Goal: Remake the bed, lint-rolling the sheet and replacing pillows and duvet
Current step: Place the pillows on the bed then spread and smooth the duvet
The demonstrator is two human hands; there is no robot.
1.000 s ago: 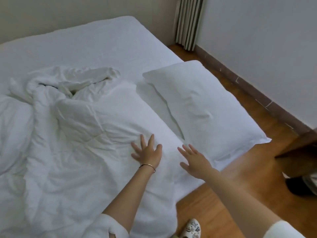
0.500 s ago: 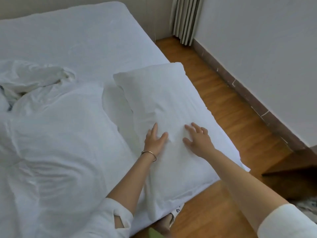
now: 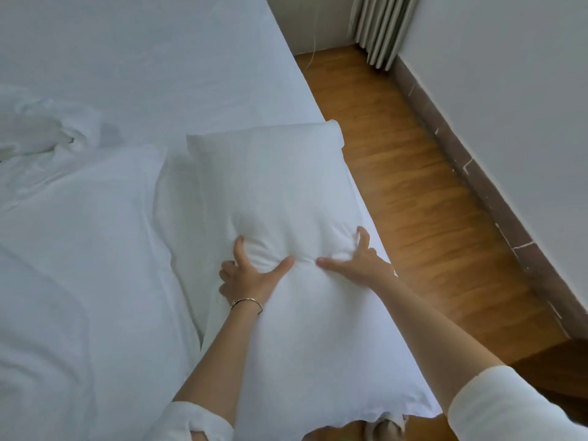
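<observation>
Fingers curled since before: left hand (image 3: 251, 275), right hand (image 3: 356, 262) (two) grip one pillow (image 3: 273, 192); one duvet (image 3: 76, 249) beside.

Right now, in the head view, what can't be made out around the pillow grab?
- Left hand: its outer fingers curl behind the pillow edge, tips hidden.
- Pillow's near end: covered by both forearms and cut by the bottom edge.
- Duvet: runs off the left edge.
- Right hand: fingers sunk in pillow folds.
- Lint roller: not in view.

pillow (image 3: 273, 192): white, puckered mid-face, at bed edge | duvet (image 3: 73, 249): white, rumpled, just beside
</observation>
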